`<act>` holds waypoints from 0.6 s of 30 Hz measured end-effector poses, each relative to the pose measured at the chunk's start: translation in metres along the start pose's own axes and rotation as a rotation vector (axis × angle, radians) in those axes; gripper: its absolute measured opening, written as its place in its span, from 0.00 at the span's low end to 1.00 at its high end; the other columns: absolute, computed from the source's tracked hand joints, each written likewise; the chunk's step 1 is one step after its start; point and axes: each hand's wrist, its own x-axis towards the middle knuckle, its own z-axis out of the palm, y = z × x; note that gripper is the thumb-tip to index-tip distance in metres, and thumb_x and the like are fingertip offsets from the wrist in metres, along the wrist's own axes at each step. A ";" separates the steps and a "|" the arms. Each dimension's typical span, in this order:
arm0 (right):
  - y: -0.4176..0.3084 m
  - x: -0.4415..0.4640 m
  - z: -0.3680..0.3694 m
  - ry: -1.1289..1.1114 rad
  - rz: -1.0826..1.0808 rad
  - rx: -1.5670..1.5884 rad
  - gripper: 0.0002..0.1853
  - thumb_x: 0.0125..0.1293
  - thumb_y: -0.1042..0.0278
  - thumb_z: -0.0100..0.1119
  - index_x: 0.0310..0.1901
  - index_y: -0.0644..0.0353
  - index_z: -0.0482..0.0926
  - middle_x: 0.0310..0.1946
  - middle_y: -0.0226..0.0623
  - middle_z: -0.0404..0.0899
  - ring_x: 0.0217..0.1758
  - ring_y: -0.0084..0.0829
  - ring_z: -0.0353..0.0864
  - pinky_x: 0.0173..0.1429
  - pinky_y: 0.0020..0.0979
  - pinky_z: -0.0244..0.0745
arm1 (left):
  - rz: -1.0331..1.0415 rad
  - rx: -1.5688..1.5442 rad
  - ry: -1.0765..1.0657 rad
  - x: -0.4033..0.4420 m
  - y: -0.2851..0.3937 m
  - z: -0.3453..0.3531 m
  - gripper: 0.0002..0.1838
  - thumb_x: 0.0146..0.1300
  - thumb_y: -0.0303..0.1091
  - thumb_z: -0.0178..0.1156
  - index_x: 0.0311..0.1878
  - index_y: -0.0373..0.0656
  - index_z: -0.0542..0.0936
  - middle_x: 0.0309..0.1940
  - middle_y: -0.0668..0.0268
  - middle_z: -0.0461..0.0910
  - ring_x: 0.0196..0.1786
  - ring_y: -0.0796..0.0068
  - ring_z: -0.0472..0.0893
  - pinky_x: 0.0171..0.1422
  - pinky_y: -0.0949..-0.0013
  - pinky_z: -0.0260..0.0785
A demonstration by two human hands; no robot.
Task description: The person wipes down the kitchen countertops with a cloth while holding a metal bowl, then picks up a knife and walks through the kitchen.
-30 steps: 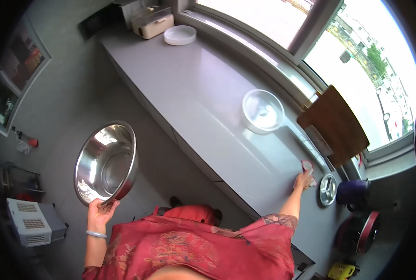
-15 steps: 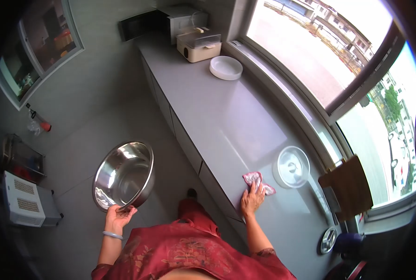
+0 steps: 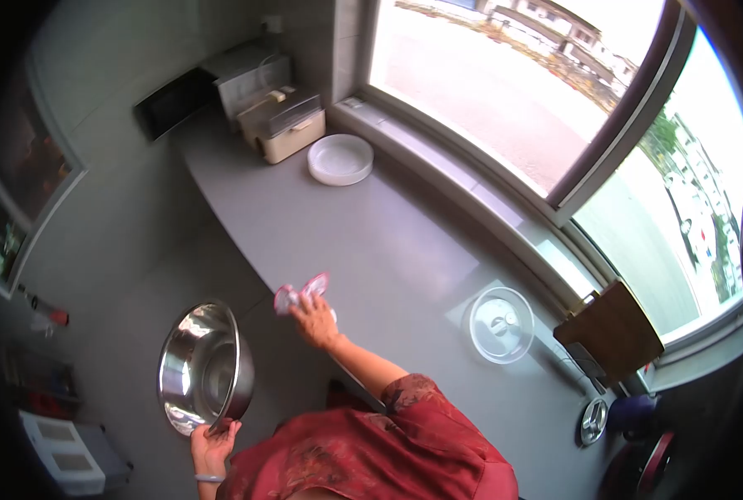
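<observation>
A shiny stainless steel basin (image 3: 209, 375) is tilted on its side over the floor, its hollow turned partly towards me. My left hand (image 3: 213, 446), with a bracelet at the wrist, grips its lower rim. Stretched out to the counter's front edge, my right hand (image 3: 315, 321) has its fingers on a pink and white cloth (image 3: 316, 286). Part of the cloth shows on each side of the fingers. Whether it is pressed to the counter or lifted slightly, I cannot tell.
The grey counter (image 3: 396, 242) runs under the window. A clear round lid (image 3: 502, 325) lies on it, with a white round dish (image 3: 341, 160) and a beige lidded box (image 3: 284, 129) further off. At right stand a wooden board (image 3: 609, 333) and a small metal dish (image 3: 593, 421).
My right hand has swept the cloth leftward from beside the clear lid to the counter's front edge. The basin in my left hand sits lower in view, and the camera has turned.
</observation>
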 end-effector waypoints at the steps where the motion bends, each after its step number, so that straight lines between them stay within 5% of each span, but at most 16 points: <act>1: -0.005 -0.014 -0.004 -0.023 -0.067 0.012 0.24 0.54 0.63 0.59 0.55 0.45 0.71 0.62 0.44 0.63 0.65 0.53 0.60 0.65 0.51 0.59 | -0.011 -0.009 0.020 -0.002 0.000 0.001 0.19 0.56 0.30 0.46 0.36 0.17 0.75 0.36 0.41 0.78 0.53 0.41 0.73 0.60 0.57 0.73; 7: -0.028 -0.161 -0.084 -0.141 -0.110 0.079 0.14 0.56 0.67 0.55 0.45 0.45 0.78 0.63 0.36 0.62 0.69 0.40 0.58 0.68 0.47 0.55 | 0.008 0.190 -0.010 -0.009 0.012 0.014 0.19 0.54 0.30 0.46 0.37 0.18 0.75 0.36 0.42 0.78 0.50 0.41 0.76 0.57 0.57 0.75; 16: -0.143 -0.392 -0.151 -0.027 0.744 -0.330 0.21 0.48 0.74 0.60 0.45 0.42 0.78 0.61 0.28 0.66 0.68 0.37 0.61 0.52 0.44 0.61 | -0.113 0.535 -0.305 -0.005 0.052 0.051 0.18 0.50 0.26 0.49 0.43 0.23 0.74 0.40 0.45 0.78 0.46 0.50 0.79 0.54 0.54 0.76; 18: -0.207 -0.469 -0.175 0.086 0.952 -0.369 0.21 0.48 0.76 0.60 0.45 0.42 0.79 0.59 0.29 0.67 0.65 0.37 0.62 0.52 0.45 0.62 | -0.058 0.614 -0.318 -0.085 0.045 -0.008 0.19 0.49 0.25 0.50 0.45 0.26 0.74 0.42 0.47 0.79 0.48 0.52 0.79 0.55 0.54 0.75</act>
